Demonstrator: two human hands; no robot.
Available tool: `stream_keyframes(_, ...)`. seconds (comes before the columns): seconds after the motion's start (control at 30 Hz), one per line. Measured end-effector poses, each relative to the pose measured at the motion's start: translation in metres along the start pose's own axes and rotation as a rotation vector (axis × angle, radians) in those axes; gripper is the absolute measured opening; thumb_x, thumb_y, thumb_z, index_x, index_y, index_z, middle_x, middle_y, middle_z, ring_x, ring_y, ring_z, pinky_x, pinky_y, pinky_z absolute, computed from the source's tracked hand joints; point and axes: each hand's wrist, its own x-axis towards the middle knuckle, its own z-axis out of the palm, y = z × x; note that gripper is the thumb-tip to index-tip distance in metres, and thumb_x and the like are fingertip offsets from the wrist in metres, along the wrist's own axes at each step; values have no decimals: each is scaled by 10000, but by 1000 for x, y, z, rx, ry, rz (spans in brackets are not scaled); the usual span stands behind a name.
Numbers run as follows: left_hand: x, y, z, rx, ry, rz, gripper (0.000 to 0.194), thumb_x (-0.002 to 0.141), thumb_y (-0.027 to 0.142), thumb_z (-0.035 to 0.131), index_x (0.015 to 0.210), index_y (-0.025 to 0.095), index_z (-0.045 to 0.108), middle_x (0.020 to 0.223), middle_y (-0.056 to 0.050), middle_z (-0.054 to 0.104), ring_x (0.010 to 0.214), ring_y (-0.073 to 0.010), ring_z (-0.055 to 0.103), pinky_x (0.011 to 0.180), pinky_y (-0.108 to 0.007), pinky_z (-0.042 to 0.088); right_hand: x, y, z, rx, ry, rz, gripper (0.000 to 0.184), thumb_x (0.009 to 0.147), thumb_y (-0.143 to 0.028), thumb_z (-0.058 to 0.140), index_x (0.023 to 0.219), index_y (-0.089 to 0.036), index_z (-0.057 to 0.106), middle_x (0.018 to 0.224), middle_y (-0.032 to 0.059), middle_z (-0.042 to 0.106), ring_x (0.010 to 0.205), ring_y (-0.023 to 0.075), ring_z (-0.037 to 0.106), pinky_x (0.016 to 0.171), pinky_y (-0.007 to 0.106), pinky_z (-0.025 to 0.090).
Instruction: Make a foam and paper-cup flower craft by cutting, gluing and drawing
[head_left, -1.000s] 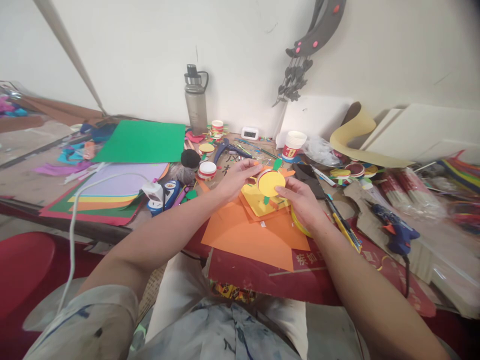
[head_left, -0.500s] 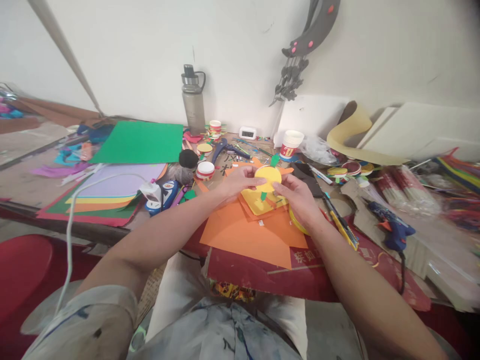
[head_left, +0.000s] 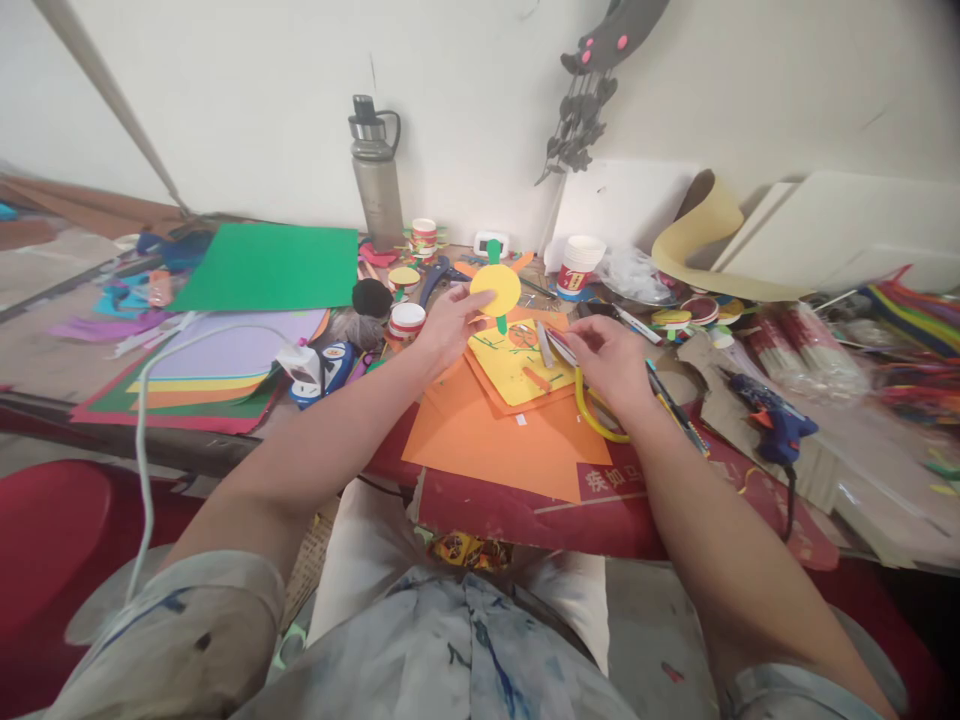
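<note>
Scissors with looped yellow handles and pale metal blades [head_left: 587, 416] are at the right hand [head_left: 611, 362], just right of the frame's centre; its fingers curl beside them, but whether they grip, merely touch or pass through a loop I cannot tell; the left hand [head_left: 452, 327] pinches a flat round yellow disc [head_left: 502, 290] by its lower left edge, mid-frame, above the tabletop [head_left: 45, 345].

Thin green paper strips [head_left: 493, 252] and orange paper strips [head_left: 523, 261] jut out around the disc, so a hard squeeze or a knock could bend or loosen one; the blades look parted over the marked yellow paper sheet [head_left: 495, 362], so a slip could nick it, or a tip could prick a finger if the hands met; the corded blue glue gun [head_left: 784, 430] at right could burn a forearm if hot, which cannot be judged.

Hidden are the disc's back and the left fingertips behind it; a green strip covers part of the small white clock [head_left: 481, 243]; the dark hanging ornament [head_left: 616, 40] is cut off by the top edge; the multicoloured strands [head_left: 919, 310] at far right are too blurred to sort.
</note>
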Motion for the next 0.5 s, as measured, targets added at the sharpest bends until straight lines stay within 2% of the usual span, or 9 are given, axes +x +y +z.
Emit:
stream_keyframes(0.2,-2,-2,1,22,30,30,380,668,239,964,972,181,744,1034,-19,822,889,-107,700,698,-214,428,-6,-8,4,-135,-322,-120,47,909,-242,722,902,-215,759,908,57,800,768,198,681,792,344,542)
stream_keyframes(0.33,0,-4,1,-3,13,-13,325,722,219,970,960,162,755,953,-10,814,777,-77,677,698,-218,452,-8,-7,8,-273,-491,-104,80,859,-227,821,923,-211,775,946,67,811,829,213,725,814,342,551)
stream_keyframes(0.4,1,-5,1,-23,12,-37,300,762,224,965,958,153,750,906,-10,807,728,-75,679,691,-226,474,-9,-4,10,-296,-539,-97,64,863,-200,808,914,-211,772,939,63,815,850,216,745,822,342,554)
stream_keyframes(0.5,1,-5,3,-53,12,-81,250,819,212,939,937,143,730,829,0,788,678,-78,699,647,-220,486,-10,-2,12,-280,-542,-114,38,893,-182,756,905,-217,765,916,51,818,848,213,756,831,346,555)
